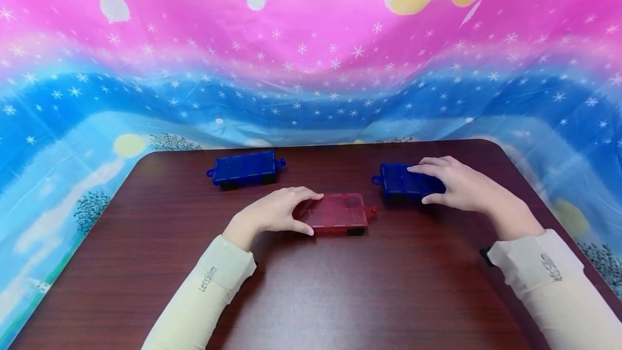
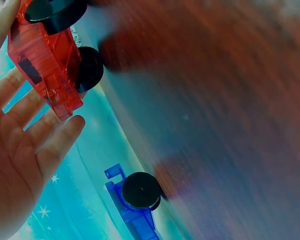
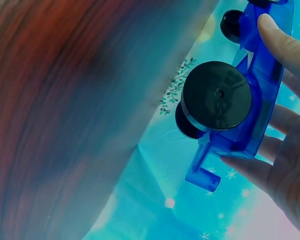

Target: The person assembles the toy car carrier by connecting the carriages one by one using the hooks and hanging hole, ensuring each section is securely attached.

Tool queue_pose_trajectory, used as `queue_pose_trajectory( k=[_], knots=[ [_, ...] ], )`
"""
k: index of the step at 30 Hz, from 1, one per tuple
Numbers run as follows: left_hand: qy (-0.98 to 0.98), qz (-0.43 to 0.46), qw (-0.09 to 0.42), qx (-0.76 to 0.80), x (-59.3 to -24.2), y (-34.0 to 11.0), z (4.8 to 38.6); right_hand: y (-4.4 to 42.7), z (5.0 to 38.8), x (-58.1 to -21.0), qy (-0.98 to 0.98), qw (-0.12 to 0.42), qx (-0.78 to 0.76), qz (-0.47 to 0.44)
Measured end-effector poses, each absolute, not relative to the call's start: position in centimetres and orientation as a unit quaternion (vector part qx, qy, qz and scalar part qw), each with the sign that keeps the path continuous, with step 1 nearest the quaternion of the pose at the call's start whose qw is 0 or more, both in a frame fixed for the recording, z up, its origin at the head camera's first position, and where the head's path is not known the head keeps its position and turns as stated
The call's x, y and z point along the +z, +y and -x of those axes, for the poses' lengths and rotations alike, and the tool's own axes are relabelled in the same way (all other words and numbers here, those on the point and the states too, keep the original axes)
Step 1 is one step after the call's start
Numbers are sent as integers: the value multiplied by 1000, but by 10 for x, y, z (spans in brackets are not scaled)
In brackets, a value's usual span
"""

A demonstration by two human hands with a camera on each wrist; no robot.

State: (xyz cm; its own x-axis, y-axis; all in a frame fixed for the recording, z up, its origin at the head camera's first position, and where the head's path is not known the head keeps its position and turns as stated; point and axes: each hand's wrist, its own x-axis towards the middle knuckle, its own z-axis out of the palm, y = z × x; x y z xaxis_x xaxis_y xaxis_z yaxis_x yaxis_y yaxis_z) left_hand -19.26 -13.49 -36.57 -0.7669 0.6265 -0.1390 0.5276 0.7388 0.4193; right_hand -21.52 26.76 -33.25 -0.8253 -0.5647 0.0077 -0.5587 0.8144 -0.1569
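A translucent red wheeled toy base stands mid-table, its hook pointing right. My left hand holds its left end between thumb and fingers; the left wrist view shows the red base against the fingers of that hand. To the right, my right hand grips a blue wheeled base by its right part, thumb on the near side. In the right wrist view, the blue base lies between thumb and fingers of the hand, black wheels toward the table.
Another blue wheeled base stands at the back left of the dark wooden table, near its back edge; part of a blue base shows in the left wrist view. A patterned pink and blue cloth hangs behind and beside the table.
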Motion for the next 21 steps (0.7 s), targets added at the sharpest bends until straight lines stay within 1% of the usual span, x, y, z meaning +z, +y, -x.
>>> queue_pose_trajectory(
  k=[9, 21],
  knots=[
    [924, -310, 139, 177, -366, -135, 194, 265, 201, -332, 949, 8, -74, 306],
    [924, -310, 140, 177, -367, -135, 195, 268, 190, -341, 949, 15, -79, 304]
  ],
)
